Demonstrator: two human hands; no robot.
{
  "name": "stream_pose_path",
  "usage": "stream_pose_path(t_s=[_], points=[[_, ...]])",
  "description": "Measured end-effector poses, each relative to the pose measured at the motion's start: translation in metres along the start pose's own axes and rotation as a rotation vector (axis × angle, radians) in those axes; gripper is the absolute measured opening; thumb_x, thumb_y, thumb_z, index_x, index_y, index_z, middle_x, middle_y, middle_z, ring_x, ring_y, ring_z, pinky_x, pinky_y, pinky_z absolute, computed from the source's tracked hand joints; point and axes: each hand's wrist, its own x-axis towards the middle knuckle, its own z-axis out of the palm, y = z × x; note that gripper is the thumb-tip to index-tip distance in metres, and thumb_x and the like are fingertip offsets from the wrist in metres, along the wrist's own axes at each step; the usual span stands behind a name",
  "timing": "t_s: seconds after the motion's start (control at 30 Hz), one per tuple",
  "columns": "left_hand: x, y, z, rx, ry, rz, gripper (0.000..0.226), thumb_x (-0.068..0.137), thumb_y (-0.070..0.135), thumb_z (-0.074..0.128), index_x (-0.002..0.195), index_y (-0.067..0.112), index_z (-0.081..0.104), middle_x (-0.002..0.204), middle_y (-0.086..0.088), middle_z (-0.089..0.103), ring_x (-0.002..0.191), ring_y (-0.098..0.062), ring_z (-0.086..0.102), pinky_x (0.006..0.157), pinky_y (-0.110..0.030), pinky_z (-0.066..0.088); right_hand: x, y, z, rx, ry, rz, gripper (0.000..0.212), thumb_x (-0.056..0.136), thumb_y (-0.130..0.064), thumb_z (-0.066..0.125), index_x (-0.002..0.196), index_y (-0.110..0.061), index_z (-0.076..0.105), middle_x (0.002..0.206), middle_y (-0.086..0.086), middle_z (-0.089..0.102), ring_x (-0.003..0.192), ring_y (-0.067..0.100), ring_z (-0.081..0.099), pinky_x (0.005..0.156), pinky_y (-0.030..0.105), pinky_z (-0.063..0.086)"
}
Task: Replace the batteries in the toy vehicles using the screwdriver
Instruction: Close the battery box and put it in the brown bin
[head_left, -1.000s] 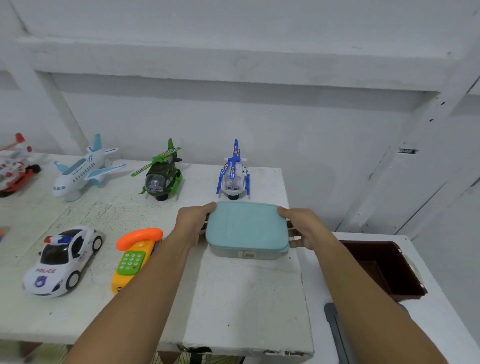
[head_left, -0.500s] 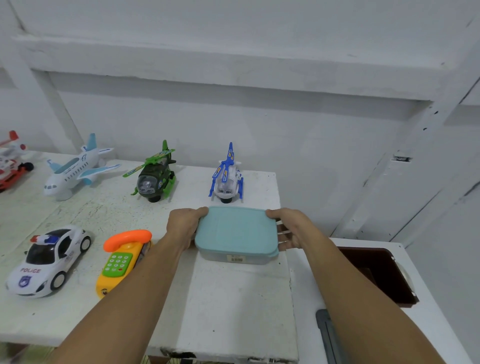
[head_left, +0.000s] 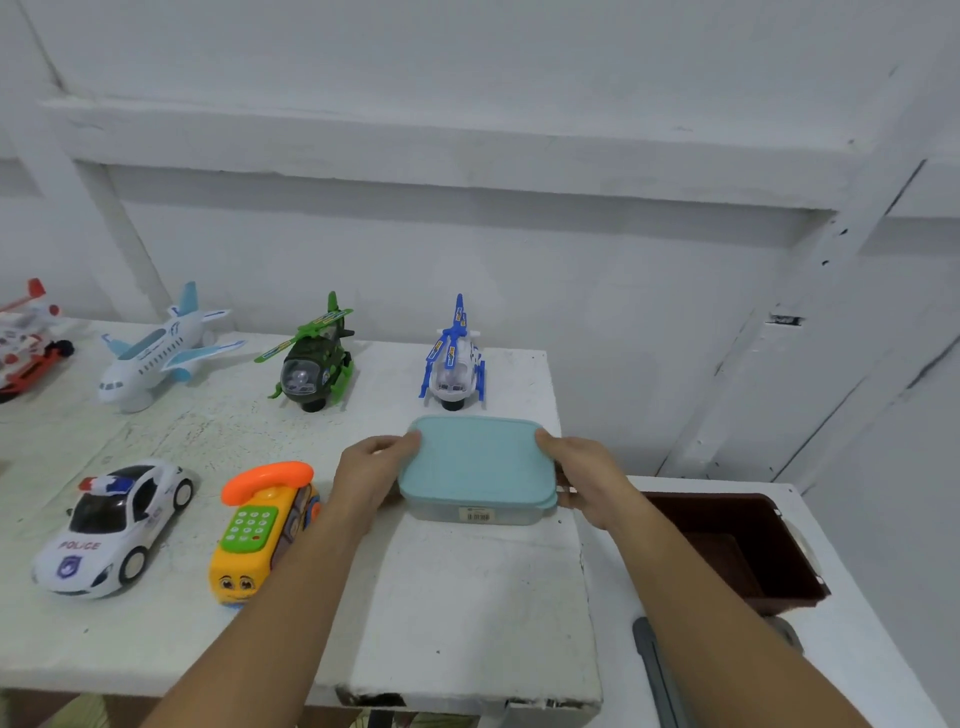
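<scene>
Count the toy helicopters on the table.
2. The green helicopter stands at the back, mid-table; the blue helicopter stands to its right, just behind the box. The red toy, cut off at left, is unclear.

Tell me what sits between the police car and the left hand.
In the head view, the orange-and-yellow toy phone lies between the police car and the left hand, which grips the teal box.

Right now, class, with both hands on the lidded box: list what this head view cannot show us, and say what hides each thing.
- Box contents: the teal lid covers the box.
- Label print: too small to read.
- Red-and-white toy: cut off by the left edge.
- Brown bin interior: dark, with the right hand and forearm across its near side.
- Left hand fingertips: behind the box.
</scene>
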Motion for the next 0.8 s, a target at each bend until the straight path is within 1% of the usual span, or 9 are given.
stream_pose_path(t_s=[0.07,0.17,0.27,0.3,0.37,0.53,0.63,0.7,0.8], points=[[-0.010,-0.002,-0.002,0.013,-0.081,0.000,0.024,0.083,0.022,0.078,0.104,0.015,0.068,0.092,-0.007,0.074,0.074,-0.022,0.067,0.076,-0.037,0.055,-0.005,0.006,0.000,0.009,-0.031,-0.017,0.029,0.093,-0.023,0.064,0.115,-0.004,0.060,0.102,0.009,0.069,0.082,0.020,0.066,0.061,0.031,0.055],[-0.020,0.000,0.001,0.018,-0.112,0.015,0.032,0.080,0.006,0.078,0.109,0.013,0.065,0.099,-0.011,0.073,0.075,-0.023,0.068,0.070,-0.035,0.055,-0.010,0.010,0.002,-0.006,-0.030,-0.035,0.023,0.094,-0.016,0.062,0.115,-0.009,0.056,0.097,0.006,0.067,0.080,0.019,0.065,0.062,0.033,0.057],[-0.024,0.002,0.012,0.003,-0.109,0.025,0.035,0.078,0.001,0.078,0.109,0.010,0.064,0.098,-0.013,0.073,0.071,-0.024,0.068,0.068,-0.035,0.055,-0.008,0.010,-0.004,-0.007,0.003,-0.045,0.015,0.095,-0.013,0.059,0.110,-0.012,0.058,0.093,0.005,0.066,0.078,0.019,0.062,0.075,0.043,0.055],[-0.025,0.002,0.018,0.005,-0.117,0.034,0.036,0.077,0.000,0.079,0.109,0.010,0.065,0.097,-0.012,0.074,0.072,-0.025,0.068,0.071,-0.039,0.057,-0.007,0.010,-0.010,0.004,0.017,-0.050,0.014,0.095,-0.012,0.059,0.108,-0.013,0.059,0.092,0.004,0.066,0.078,0.019,0.062,0.074,0.042,0.055],[-0.027,0.003,0.038,0.013,-0.135,0.061,0.039,0.075,0.001,0.081,0.109,0.011,0.064,0.096,-0.010,0.074,0.075,-0.025,0.070,0.080,-0.046,0.057,-0.006,0.009,-0.029,0.041,0.054,-0.064,0.014,0.094,-0.011,0.059,0.108,-0.014,0.060,0.092,0.002,0.066,0.079,0.017,0.061,0.063,0.033,0.052],[-0.031,0.008,0.122,0.041,-0.205,0.122,0.045,0.071,0.003,0.084,0.110,0.011,0.062,0.098,-0.012,0.073,0.080,-0.027,0.070,0.077,-0.046,0.057,0.007,0.009,-0.107,0.099,0.168,-0.104,0.019,0.092,-0.009,0.061,0.111,-0.007,0.062,0.088,0.006,0.068,0.071,0.018,0.063,0.050,0.024,0.047],[-0.033,0.006,0.190,0.061,-0.264,0.140,0.054,0.069,0.004,0.085,0.115,0.009,0.058,0.104,-0.011,0.070,0.087,-0.028,0.070,0.064,-0.037,0.057,0.018,0.011,-0.170,0.106,0.219,-0.107,0.017,0.092,-0.008,0.062,0.109,-0.009,0.061,0.085,0.004,0.067,0.070,0.017,0.063,0.051,0.025,0.047],[-0.035,0.001,0.242,0.053,-0.294,0.112,0.056,0.069,0.001,0.085,0.116,0.007,0.055,0.107,-0.009,0.066,0.090,-0.027,0.069,0.061,-0.032,0.054,0.032,0.017,-0.217,0.102,0.238,-0.098,0.016,0.092,-0.007,0.063,0.107,-0.010,0.060,0.086,0.003,0.066,0.073,0.017,0.063,0.055,0.028,0.048],[-0.031,-0.019,0.317,0.048,-0.290,0.022,0.058,0.068,-0.004,0.083,0.116,0.006,0.053,0.109,-0.010,0.064,0.096,-0.030,0.067,0.063,-0.035,0.055,0.061,0.034,-0.283,0.093,0.233,-0.071,0.020,0.090,-0.005,0.064,0.109,-0.009,0.060,0.089,0.004,0.067,0.076,0.019,0.064,0.058,0.031,0.049]])
